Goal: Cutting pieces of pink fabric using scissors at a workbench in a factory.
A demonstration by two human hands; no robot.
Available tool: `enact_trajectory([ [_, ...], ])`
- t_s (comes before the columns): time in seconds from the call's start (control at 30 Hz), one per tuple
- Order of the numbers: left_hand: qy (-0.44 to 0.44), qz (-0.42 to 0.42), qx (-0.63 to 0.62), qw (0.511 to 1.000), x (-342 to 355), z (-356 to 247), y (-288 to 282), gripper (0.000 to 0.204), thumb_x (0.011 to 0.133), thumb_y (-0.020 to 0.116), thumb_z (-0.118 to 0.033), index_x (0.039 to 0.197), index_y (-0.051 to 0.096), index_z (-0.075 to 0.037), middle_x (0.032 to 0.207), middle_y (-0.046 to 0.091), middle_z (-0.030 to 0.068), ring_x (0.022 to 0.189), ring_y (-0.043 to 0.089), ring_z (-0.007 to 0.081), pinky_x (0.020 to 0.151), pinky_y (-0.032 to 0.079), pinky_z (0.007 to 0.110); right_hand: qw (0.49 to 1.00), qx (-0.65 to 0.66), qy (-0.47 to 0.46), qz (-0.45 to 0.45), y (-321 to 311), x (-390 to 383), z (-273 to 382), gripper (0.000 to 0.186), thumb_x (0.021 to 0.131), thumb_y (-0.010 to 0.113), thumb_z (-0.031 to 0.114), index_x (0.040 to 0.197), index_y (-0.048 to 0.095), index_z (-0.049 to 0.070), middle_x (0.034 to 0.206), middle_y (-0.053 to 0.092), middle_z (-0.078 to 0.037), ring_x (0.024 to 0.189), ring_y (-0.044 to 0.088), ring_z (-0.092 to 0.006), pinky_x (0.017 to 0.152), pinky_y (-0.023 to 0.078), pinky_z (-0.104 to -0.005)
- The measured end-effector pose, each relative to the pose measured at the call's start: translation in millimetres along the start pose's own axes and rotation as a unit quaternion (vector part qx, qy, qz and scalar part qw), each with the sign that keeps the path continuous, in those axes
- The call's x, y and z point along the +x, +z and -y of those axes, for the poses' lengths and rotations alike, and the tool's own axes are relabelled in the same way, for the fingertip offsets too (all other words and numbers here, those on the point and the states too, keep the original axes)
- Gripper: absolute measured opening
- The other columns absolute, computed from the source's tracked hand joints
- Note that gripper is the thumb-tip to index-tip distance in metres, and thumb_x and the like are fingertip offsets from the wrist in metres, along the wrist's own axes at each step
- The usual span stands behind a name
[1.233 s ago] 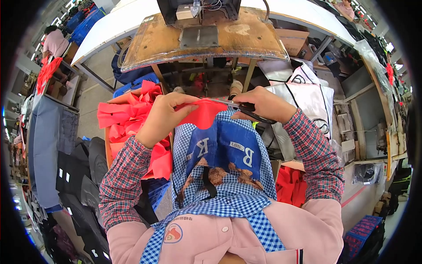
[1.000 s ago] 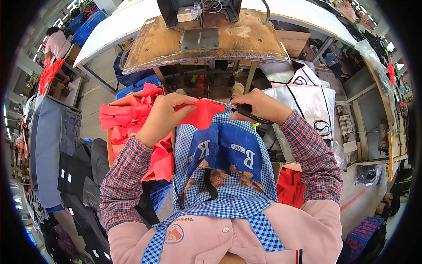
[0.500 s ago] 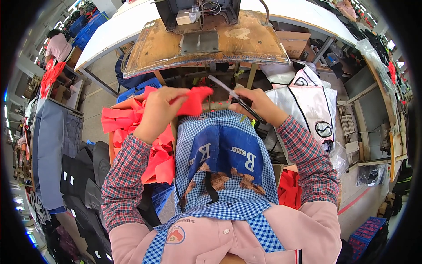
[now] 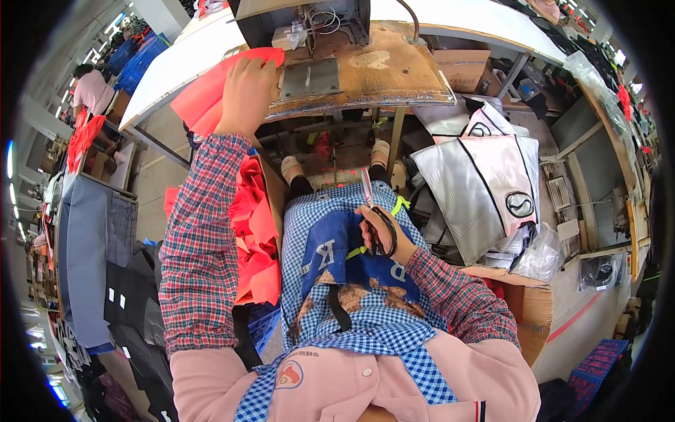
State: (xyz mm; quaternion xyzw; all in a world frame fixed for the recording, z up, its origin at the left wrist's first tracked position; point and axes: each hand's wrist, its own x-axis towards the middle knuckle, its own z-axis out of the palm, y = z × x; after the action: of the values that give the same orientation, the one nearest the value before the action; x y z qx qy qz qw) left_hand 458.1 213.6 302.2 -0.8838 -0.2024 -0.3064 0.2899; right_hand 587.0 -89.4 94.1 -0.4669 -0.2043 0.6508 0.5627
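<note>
Your left hand pinches red fabric; your right hand grips scissors; held low, they could nick your apron

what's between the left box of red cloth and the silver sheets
In the head view: the checked apron, with the right hand holding scissors over it.

Silvery pcs by clr plastic

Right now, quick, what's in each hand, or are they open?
Left hand: closed, holding a red fabric piece.
Right hand: closed, holding black-handled scissors.
</note>
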Motion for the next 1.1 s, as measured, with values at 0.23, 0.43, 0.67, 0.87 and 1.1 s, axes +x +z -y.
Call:
enact_trajectory([
  [0.23,-0.008,0.047,0.057,0.997,24,2,19,0.011,0.078,0.066,-0.008,0.089,0.068,-0.005,0.090,0.066,0.0110,0.096,0.063,0.0293,0.082,0.051,0.041,0.999,0.050,0.005,0.008,-10,5,-7,0.035,0.102,0.057,0.038,0.115,0.057,0.005,0.074,0.056,-0.002,0.057,0.054,-0.0104,0.051,0.048,-0.0263],
  [0.43,0.002,0.054,0.074,0.996,32,-4,17,0.011,0.076,0.068,-0.005,0.088,0.068,-0.006,0.092,0.067,0.0113,0.096,0.063,0.0298,0.082,0.051,0.040,0.999,0.038,-0.007,0.006,-12,3,-8,0.034,0.102,0.058,0.036,0.115,0.057,0.005,0.075,0.056,-0.003,0.057,0.055,-0.0112,0.051,0.048,-0.0266],
  [0.67,-0.003,0.027,0.033,0.999,26,-10,1,0.010,0.078,0.065,-0.004,0.088,0.068,-0.005,0.092,0.067,0.0112,0.095,0.063,0.0297,0.085,0.050,0.042,0.999,0.020,-0.035,0.027,-15,5,-13,0.034,0.102,0.058,0.036,0.115,0.057,0.004,0.075,0.057,-0.003,0.056,0.055,-0.0116,0.050,0.048,-0.0264],
  [0.87,-0.109,0.040,-0.185,0.976,-15,-65,-66,0.018,0.086,0.062,-0.007,0.099,0.072,-0.001,0.088,0.070,0.0157,0.087,0.067,0.0327,0.080,0.052,0.043,0.991,0.107,-0.079,-0.034,7,3,-5,0.036,0.101,0.061,0.031,0.124,0.051,0.005,0.090,0.060,-0.006,0.078,0.063,-0.0159,0.067,0.054,-0.0301],
  [1.1,-0.301,0.173,-0.628,0.696,-62,-170,-152,0.022,0.091,0.069,-0.008,0.111,0.071,0.003,0.098,0.075,0.0084,0.092,0.068,0.0136,0.084,0.054,0.028,0.935,0.172,-0.278,0.140,40,-19,40,0.048,0.097,0.064,0.015,0.140,0.046,0.005,0.133,0.058,-0.009,0.122,0.058,-0.0181,0.102,0.047,-0.0327],
])
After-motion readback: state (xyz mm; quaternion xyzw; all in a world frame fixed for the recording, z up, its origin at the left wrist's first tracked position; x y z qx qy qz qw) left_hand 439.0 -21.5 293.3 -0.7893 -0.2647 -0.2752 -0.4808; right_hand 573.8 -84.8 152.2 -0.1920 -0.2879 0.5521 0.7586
